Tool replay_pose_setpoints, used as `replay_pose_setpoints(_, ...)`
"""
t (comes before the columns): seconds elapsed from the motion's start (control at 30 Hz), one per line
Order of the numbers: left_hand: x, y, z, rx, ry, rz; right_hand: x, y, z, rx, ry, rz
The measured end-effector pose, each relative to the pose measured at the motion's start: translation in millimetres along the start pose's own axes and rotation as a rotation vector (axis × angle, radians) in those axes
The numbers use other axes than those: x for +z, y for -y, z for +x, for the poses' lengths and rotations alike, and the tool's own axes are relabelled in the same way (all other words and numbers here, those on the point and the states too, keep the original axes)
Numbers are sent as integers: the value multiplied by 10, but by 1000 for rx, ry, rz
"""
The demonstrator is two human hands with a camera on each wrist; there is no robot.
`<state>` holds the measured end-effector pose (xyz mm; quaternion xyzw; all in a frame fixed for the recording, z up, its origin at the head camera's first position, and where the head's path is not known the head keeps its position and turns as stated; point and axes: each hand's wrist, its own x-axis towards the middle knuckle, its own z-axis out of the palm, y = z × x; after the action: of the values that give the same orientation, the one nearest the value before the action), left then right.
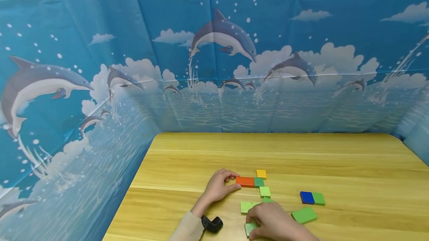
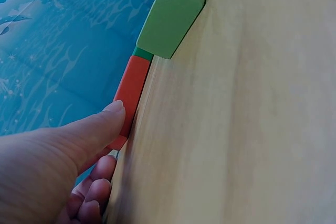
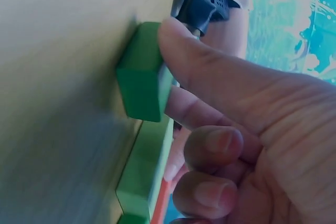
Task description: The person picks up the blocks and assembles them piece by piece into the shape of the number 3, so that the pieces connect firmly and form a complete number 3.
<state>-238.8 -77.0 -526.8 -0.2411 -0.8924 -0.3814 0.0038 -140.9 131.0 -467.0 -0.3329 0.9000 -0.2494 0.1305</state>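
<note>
In the head view, my left hand [image 1: 219, 185] grips the left end of a red rectangular block [image 1: 245, 181], thumb along its near side. A small dark green block [image 1: 259, 182] meets the red one's right end. Nearer the front edge, my right hand [image 1: 273, 220] pinches a small green block [image 1: 250, 229] between thumb and fingers. That green block [image 3: 142, 87] shows large in the right wrist view, the thumb on its edge. Just beyond this hand lies a light green block [image 1: 247, 207], partly hidden by it, and a green piece [image 1: 267, 199] peeks out above the knuckles.
A yellow square block [image 1: 261, 174] and a light green square block [image 1: 264, 192] lie close to the dark green one. Off to the right are a blue block [image 1: 306, 197] touching a green block [image 1: 318, 198], and a green rectangular block [image 1: 304, 215]. A dolphin-print curtain [image 1: 221, 114] borders the wooden table [image 1: 352, 155].
</note>
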Motion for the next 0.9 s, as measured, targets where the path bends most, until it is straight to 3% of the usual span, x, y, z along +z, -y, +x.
replay_pose_setpoints(0.4,-14,-13,-8,15,-10,13,88,94,218,-92,-94,-31)
replay_pose_setpoints(0.9,-22,-15,-10,-9,1,14,142,120,398,-104,-178,-94)
